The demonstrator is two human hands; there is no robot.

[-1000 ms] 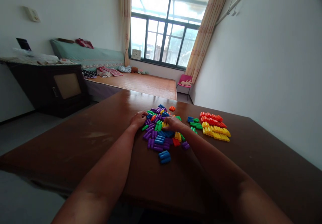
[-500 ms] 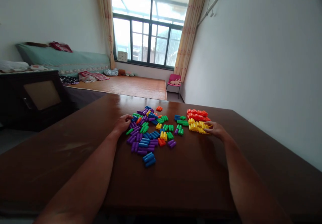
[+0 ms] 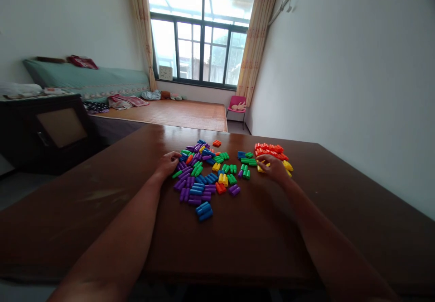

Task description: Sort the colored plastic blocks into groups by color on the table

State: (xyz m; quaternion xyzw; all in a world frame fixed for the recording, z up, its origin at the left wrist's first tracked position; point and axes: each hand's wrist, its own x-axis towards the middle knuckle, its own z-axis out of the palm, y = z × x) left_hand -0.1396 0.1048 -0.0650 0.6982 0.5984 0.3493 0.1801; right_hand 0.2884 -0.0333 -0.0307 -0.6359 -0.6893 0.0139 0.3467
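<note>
Small plastic building blocks shaped like joined tubes lie on the brown table. At the left edge of the mixed pile of mostly purple blocks [image 3: 184, 180] rests my left hand [image 3: 167, 162]. Its fingers are loosely bent, thumb apart, by a blue block, and I see nothing gripped in them. My right hand [image 3: 273, 167] reaches over the yellow blocks [image 3: 288, 165] and partly hides them. Its fingers are stretched out, apart, and their tips are close to a green block [image 3: 249, 161]. Behind it lie rows of red-orange blocks [image 3: 270, 150].
The dark brown table [image 3: 258, 238] is glossy. Near me lies a blue block [image 3: 204, 211], and an orange one [image 3: 216, 143] sits at the far side. Beyond the table are a bed [image 3: 183, 114], a pink chair [image 3: 237, 103] and a dark cabinet [image 3: 61, 127].
My right hand has moved left from the right end of the yellow blocks to their left end, beside the green ones. My left hand stays by the pile. The view has shifted slightly.
</note>
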